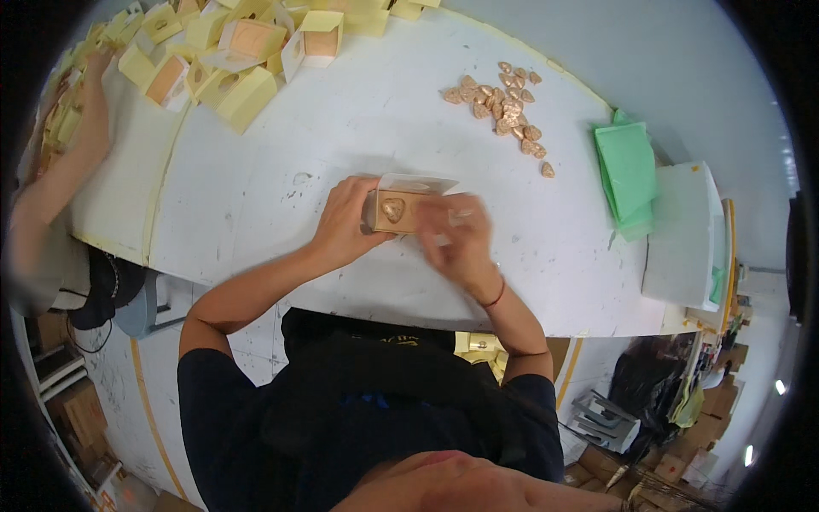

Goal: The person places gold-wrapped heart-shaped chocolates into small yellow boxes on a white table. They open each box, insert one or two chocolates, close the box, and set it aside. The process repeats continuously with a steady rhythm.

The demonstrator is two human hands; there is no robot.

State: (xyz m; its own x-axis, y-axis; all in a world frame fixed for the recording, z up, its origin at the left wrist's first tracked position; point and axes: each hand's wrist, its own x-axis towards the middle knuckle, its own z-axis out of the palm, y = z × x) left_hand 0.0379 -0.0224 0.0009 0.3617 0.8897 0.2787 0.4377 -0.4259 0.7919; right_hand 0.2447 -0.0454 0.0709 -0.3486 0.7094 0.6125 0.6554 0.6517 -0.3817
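Note:
A small open box (398, 224) with a raised white lid and a tan insert lies at the middle of the table. My left hand (345, 220) is closed round its left side. On the left part of the insert sits a gold foil-wrapped heart (393, 210). Over the right end of the box is my right hand (461, 239), smeared by motion; its fingers hide that end, and what they hold, if anything, cannot be made out. Farther back to the right lies a loose pile of similar gold hearts (503, 109).
Many yellow boxes (243, 98), several with open lids, are heaped at the far left of the white table (281, 154). Another person's arm (72, 175) reaches among them. Green sheets (627, 171) and a white bin (678, 235) stand at the right edge.

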